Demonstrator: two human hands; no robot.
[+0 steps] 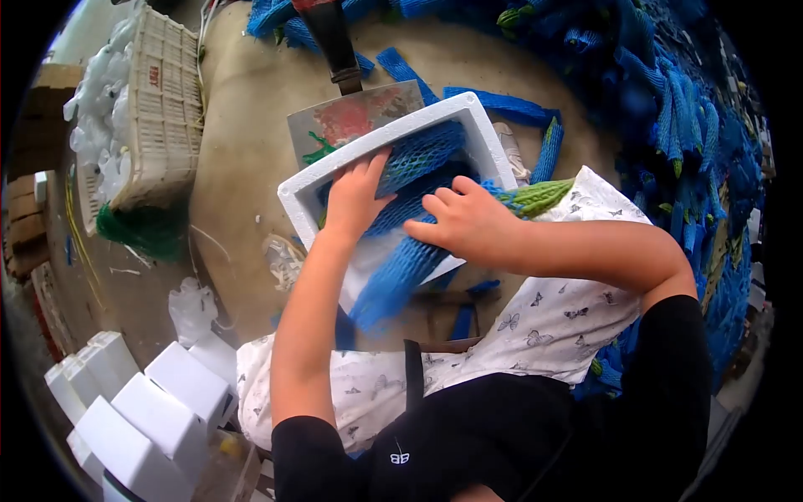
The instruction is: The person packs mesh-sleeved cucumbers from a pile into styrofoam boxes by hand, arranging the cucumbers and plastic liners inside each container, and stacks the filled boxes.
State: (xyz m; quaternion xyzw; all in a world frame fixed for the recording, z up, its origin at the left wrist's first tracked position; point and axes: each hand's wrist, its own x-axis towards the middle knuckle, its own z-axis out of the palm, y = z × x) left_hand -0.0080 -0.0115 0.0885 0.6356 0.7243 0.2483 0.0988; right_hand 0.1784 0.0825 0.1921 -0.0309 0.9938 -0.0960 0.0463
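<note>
A white foam box (293, 201) sits tilted in front of me, with blue-netted vegetables (427, 151) lying inside. My left hand (358, 194) reaches over the box's near-left side, its fingers and thumb around the left end of one netted vegetable. My right hand (468, 219) is closed on another long green vegetable in a blue net sleeve (393, 280), held slantwise over the box's near edge. Its green end (544, 197) shows beyond my wrist, near my leg; the lower blue end is blurred by motion.
Behind the box is a metal plate (301, 125) with a dark upright post (328, 42). A big heap of blue-netted vegetables (669, 109) lies right. On the left stand a cream plastic crate (167, 109) with clear bags and several white foam boxes (159, 410).
</note>
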